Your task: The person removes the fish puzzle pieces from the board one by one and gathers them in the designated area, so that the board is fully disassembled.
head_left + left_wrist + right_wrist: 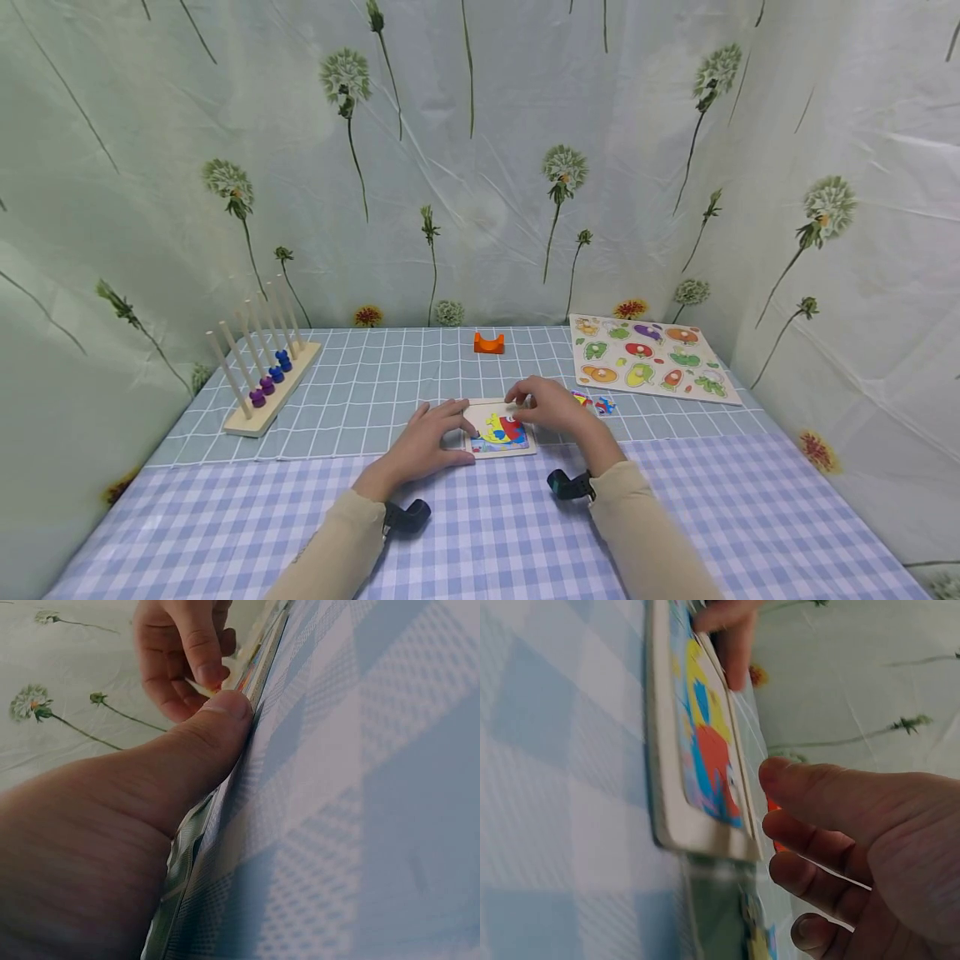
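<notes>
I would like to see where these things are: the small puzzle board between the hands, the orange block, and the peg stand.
Puzzle board (pixel 667 772): right wrist view, wooden rim.
Orange block (pixel 489 347): head view, middle of its body.
Peg stand (pixel 252 425): head view, near end of its base.

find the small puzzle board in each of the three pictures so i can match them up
Head: the puzzle board is just below centre, between the left hand and right hand.
Left wrist: the puzzle board is upper middle, nearly edge-on, a thin slanted strip.
Right wrist: the puzzle board is in the upper part, left of centre.
Shared landmark: the blue-and-white checked cloth, bottom in head, right in left wrist, left in right wrist.
</notes>
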A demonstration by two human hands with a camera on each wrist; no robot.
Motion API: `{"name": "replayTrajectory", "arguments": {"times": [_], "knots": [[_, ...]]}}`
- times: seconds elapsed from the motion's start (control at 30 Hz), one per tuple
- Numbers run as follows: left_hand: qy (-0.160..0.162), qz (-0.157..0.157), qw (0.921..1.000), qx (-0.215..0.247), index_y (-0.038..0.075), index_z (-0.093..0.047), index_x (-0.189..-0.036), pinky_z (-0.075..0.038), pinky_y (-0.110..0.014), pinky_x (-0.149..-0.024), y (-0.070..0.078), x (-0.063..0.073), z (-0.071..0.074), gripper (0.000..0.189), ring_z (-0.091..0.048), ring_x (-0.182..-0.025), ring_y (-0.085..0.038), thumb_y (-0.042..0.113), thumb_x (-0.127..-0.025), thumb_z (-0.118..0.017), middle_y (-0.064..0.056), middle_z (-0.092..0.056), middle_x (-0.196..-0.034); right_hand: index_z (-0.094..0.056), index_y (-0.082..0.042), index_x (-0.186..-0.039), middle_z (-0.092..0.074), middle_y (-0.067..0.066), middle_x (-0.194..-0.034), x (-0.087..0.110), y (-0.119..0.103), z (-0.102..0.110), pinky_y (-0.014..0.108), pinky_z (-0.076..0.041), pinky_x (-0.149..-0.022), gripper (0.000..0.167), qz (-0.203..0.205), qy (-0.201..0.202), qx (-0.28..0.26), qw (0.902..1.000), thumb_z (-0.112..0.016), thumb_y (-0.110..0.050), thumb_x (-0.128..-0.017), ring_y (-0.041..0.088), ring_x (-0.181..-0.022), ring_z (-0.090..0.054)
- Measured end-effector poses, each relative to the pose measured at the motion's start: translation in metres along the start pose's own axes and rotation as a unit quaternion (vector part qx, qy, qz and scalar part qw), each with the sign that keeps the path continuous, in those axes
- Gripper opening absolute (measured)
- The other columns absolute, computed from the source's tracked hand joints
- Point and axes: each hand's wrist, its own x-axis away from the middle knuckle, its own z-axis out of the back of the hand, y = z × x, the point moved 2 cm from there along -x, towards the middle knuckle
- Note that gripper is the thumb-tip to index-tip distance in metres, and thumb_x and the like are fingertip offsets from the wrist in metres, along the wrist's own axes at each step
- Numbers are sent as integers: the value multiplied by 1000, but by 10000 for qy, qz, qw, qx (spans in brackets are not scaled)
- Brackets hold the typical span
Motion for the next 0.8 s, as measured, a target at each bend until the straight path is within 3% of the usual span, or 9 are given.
{"name": "replayTrajectory", "arguments": {"times": [0.43, 0.8], "knots": [[19, -71, 10000, 10, 30, -70, -105, -14, -69, -121, 0, 0, 0, 30, -36, -149, -32, 46, -82, -79, -5, -47, -155, -73, -21, -108, -62, -4, -99, -2, -11, -18, 30, -52, -78, 22, 291, -189, 195, 9992, -78, -21, -87, 12, -84, -57], [12, -41, 10000, 22, 30, -70, -104, -14, -69, -120, 0, 0, 1, 29, -36, -149, -32, 47, -82, -79, -5, -47, -155, -73, -20, -110, -61, -4, -98, -3, -13, -21, 29, -51, -77, 24, 214, -200, 360, 9989, -78, -22, -87, 12, -84, -56]]}}
